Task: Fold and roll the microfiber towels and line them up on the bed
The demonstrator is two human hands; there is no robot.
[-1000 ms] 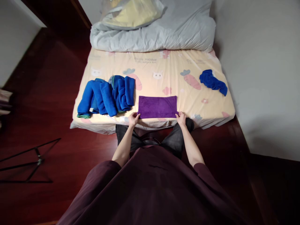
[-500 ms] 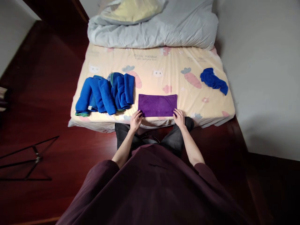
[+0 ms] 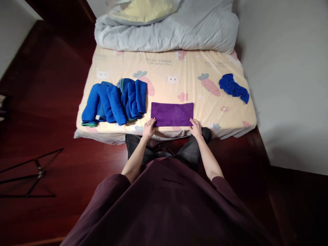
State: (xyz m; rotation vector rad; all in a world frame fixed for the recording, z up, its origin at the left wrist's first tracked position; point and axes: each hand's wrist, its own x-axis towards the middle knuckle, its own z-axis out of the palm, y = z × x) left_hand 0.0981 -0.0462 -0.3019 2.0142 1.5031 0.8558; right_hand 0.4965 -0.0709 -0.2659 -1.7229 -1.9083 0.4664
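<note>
A purple towel (image 3: pixel 172 114), folded into a flat rectangle, lies near the front edge of the bed. My left hand (image 3: pixel 149 127) is closed on its near left corner, fingertips on the cloth. At the near right corner, my right hand (image 3: pixel 195 128) grips the cloth in the same way. Just left of the towel is a row of rolled blue cloths (image 3: pixel 112 102) with green edging. A crumpled blue cloth (image 3: pixel 233 88) rests farther off at the right side of the bed.
The bed (image 3: pixel 169 80) has a carrot-print sheet. A grey quilt (image 3: pixel 166 36) and a yellow pillow (image 3: pixel 146 10) are heaped at its far end. Black tripod legs (image 3: pixel 38 174) stand on the dark red floor at left. A wall (image 3: pixel 284 85) borders the right side.
Both hands stay at the towel's near corners, and the towel lies as before. The view has shifted very slightly.
</note>
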